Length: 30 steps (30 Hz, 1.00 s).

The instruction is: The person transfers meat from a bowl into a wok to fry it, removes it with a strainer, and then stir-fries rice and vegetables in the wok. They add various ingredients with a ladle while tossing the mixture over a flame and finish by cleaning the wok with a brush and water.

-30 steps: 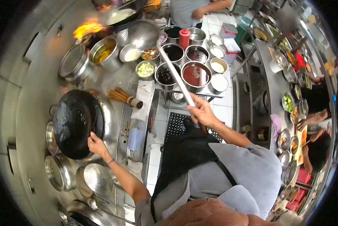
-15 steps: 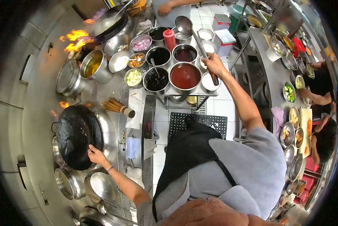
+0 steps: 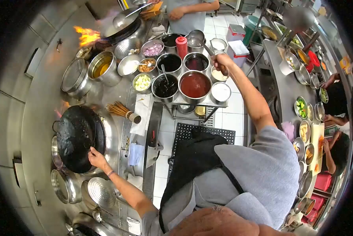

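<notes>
My right hand (image 3: 222,63) is wrapped round the handle of a ladle (image 3: 195,36), out over the sauce pots. The ladle's bowl overlaps a metal pot (image 3: 195,45) beside a red squeeze bottle (image 3: 181,47). At lower left, my left hand (image 3: 99,158) grips the near edge of a blackened wok (image 3: 73,135), which is tilted up on the burner. Close to the wok lies a bamboo brush (image 3: 123,113). Pots of dark sauce (image 3: 165,86) and red-brown sauce (image 3: 195,85) stand below the ladle, with a bowl of white powder or paste (image 3: 220,92) nearby.
Flames (image 3: 86,36) rise by a second wok (image 3: 123,25) at the back left. A pot of oil (image 3: 103,69) and a perforated strainer (image 3: 101,192) sit on the range. A co-worker (image 3: 188,13) stands at the far end; others work along the right-hand counter (image 3: 277,70).
My right hand has lowered the ladle, and its bowl has come down towards the metal pot by the red bottle. My left hand stays on the wok. The view has shifted slightly.
</notes>
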Available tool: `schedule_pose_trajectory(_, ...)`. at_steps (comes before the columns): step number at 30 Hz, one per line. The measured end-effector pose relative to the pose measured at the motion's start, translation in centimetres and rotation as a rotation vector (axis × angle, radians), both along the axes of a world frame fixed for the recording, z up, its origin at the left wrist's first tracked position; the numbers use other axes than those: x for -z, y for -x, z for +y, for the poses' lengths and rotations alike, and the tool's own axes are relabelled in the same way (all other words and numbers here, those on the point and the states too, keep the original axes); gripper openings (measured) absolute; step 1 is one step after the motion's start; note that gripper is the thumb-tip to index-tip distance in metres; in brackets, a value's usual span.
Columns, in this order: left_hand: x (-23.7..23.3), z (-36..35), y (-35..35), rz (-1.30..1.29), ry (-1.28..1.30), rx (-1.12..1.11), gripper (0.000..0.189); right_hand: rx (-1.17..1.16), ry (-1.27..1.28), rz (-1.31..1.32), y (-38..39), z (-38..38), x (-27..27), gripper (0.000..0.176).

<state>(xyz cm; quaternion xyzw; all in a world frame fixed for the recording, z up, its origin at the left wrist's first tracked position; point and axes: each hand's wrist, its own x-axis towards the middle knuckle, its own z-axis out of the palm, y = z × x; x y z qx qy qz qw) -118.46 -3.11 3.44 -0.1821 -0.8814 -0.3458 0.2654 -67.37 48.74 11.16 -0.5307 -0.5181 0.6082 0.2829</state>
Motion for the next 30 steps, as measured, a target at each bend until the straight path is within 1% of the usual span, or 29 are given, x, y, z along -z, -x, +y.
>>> schedule_pose_trajectory(1,0.1,0.0,0.1,0.001,0.004,0.001,0.045,0.062,0.144,0.17,0.5,1.0,-0.1,0.02)
schedule_pose_trajectory(2,0.1,0.0,0.2,0.003,0.007,0.002,0.045,0.114,0.25,0.268,0.0,1.6,-0.2,0.017)
schedule_pose_trajectory(4,0.2,-0.1,0.2,0.01,-0.006,0.024,0.044,0.065,0.384,0.513,-0.9,2.9,-0.1,0.01)
schedule_pose_trajectory(5,0.2,-0.1,0.2,0.012,-0.014,0.033,0.044,0.045,0.347,0.524,-0.9,3.3,0.3,0.006)
schedule_pose_trajectory(9,0.7,-0.4,0.8,0.044,-0.02,0.067,0.043,0.056,0.272,0.461,-1.4,3.2,-0.5,0.008)
schedule_pose_trajectory(10,0.5,-0.4,0.6,0.046,-0.016,0.068,0.044,0.078,0.315,0.51,-1.5,3.0,-1.1,0.009)
schedule_pose_trajectory(12,0.3,-0.3,0.3,0.048,0.003,0.065,0.044,0.05,0.289,0.555,-1.8,2.8,-1.8,0.01)
schedule_pose_trajectory(14,-0.3,-0.2,-0.1,0.046,0.031,0.051,0.044,-0.052,0.278,0.638,-2.5,2.8,-2.2,0.014)
schedule_pose_trajectory(15,-0.5,0.0,-0.5,0.071,-0.03,0.072,0.044,-0.015,0.278,0.654,-2.6,2.6,-2.8,0.015)
schedule_pose_trajectory(16,0.3,-0.1,0.2,0.093,-0.025,0.056,0.043,0.017,0.282,0.668,-2.3,2.0,-3.9,0.017)
schedule_pose_trajectory(17,0.5,-0.2,0.4,0.097,-0.029,0.057,0.041,-0.014,0.241,0.649,-2.6,1.6,-4.4,0.016)
schedule_pose_trajectory(18,0.5,-0.1,0.6,0.179,-0.056,0.095,0.037,-0.057,0.203,0.626,-3.0,1.4,-5.0,0.015)
schedule_pose_trajectory(20,0.6,-0.2,0.9,0.132,-0.05,0.1,0.04,-0.189,0.175,0.626,-3.3,0.2,-7.3,0.015)
schedule_pose_trajectory(21,-0.2,0.2,0.2,0.203,-0.113,0.103,0.041,-0.212,0.102,0.57,-3.4,-0.5,-8.2,0.016)
schedule_pose_trajectory(22,-0.2,0.0,0.1,0.15,-0.155,0.125,0.039,-0.073,0.054,0.459,-1.9,-3.4,-10.7,0.016)
schedule_pose_trajectory(24,-0.4,0.0,0.0,0.16,-0.13,0.096,0.037,-0.12,0.103,0.458,0.0,-6.5,-13.9,0.013)
schedule_pose_trajectory(25,-0.1,-0.1,0.1,0.163,-0.112,0.086,0.036,-0.219,0.156,0.466,0.8,-8.0,-15.7,0.015)
schedule_pose_trajectory(26,0.0,-0.2,0.3,0.168,-0.096,0.084,0.035,-0.438,0.23,0.643,-0.2,-5.5,-14.3,0.02)
schedule_pose_trajectory(28,-0.2,-0.4,0.2,0.094,-0.07,0.094,0.036,-0.395,0.296,0.627,3.5,-9.4,-17.5,0.031)
schedule_pose_trajectory(30,0.1,-0.3,0.3,0.145,-0.11,0.072,0.035,-0.503,0.472,0.707,6.9,-12.2,-18.7,0.04)
